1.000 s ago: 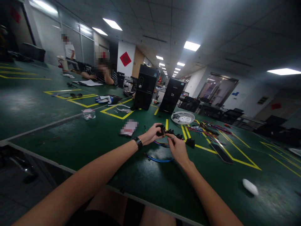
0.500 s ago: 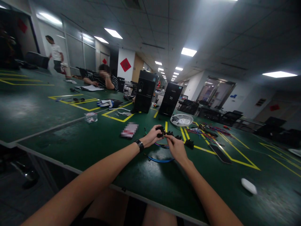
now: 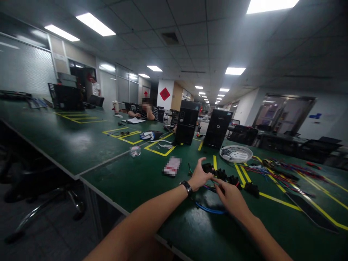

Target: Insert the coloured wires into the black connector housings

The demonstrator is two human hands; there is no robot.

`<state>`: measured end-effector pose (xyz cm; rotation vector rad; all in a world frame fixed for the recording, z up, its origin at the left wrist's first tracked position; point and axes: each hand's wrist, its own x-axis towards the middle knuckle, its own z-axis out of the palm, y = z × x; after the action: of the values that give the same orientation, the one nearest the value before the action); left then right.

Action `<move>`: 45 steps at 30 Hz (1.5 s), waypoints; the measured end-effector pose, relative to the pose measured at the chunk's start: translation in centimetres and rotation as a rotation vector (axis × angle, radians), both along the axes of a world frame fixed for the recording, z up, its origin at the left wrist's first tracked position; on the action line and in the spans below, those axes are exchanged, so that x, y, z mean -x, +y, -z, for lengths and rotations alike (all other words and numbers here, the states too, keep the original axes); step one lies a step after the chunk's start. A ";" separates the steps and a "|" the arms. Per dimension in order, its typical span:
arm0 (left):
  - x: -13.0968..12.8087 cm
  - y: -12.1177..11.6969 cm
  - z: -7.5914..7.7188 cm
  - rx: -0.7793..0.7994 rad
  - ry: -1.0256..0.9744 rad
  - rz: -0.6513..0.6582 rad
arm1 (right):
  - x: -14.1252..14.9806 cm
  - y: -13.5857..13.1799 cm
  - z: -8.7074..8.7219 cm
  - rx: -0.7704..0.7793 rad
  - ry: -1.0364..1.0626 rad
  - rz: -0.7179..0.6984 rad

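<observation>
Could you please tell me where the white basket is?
In the head view, the white basket sits right of centre on the table, beyond the right hand, between the rightmost computer tower and the coloured wires.

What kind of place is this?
Probably an open-plan office doubling as an electronics work area: a green table marked out in yellow tape, loose coloured wires on it alongside two PC towers, and office chairs behind.
</observation>
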<state>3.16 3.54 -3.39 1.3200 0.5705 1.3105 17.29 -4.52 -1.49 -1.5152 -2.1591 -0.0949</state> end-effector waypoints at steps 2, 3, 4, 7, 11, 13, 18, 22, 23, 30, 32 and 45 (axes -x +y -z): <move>0.0 0.3 -0.1 0.018 -0.011 0.013 | -0.5 0.3 0.3 -0.024 0.043 0.065; 0.0 0.5 -0.2 0.029 -0.019 0.027 | -0.8 0.6 0.5 -0.042 0.081 0.089; 0.0 0.6 -0.3 0.034 -0.026 0.039 | -1.1 0.8 0.7 -0.058 0.122 0.092; 0.1 1.0 -0.4 -0.006 -0.033 0.023 | -1.3 1.4 1.5 -0.037 0.205 -0.018; 0.7 0.7 -0.3 -0.074 0.041 -0.087 | 0.1 1.0 1.4 0.062 0.225 -0.096; 1.2 0.3 -0.4 -0.127 0.126 -0.136 | 0.7 0.4 0.3 0.087 0.207 -0.097; 0.6 0.0 -0.9 -0.205 0.111 -0.259 | 0.5 -0.5 -2.5 0.009 0.234 -0.089; 0.0 -0.1 -1.3 -0.160 0.026 -0.338 | 0.7 -0.2 -1.6 -0.100 0.274 -0.066; 0.3 -0.1 -1.4 -0.183 0.050 -0.362 | 0.9 0.0 -1.3 -0.091 0.259 -0.066; 1.2 -0.3 -2.1 -0.347 0.116 -0.378 | 0.9 0.3 -1.7 -0.184 0.149 -0.085; 0.9 0.1 -2.4 -0.286 0.040 -0.331 | 0.7 0.1 -1.3 -0.176 0.147 -0.060; 3.3 6.8 -0.9 0.123 0.229 -0.344 | 1.1 -0.1 0.9 -0.106 -0.018 -0.089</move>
<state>-0.13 10.38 -2.46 1.3173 1.0583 1.3803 16.21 -4.58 -2.40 -1.3630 -2.1959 -0.1899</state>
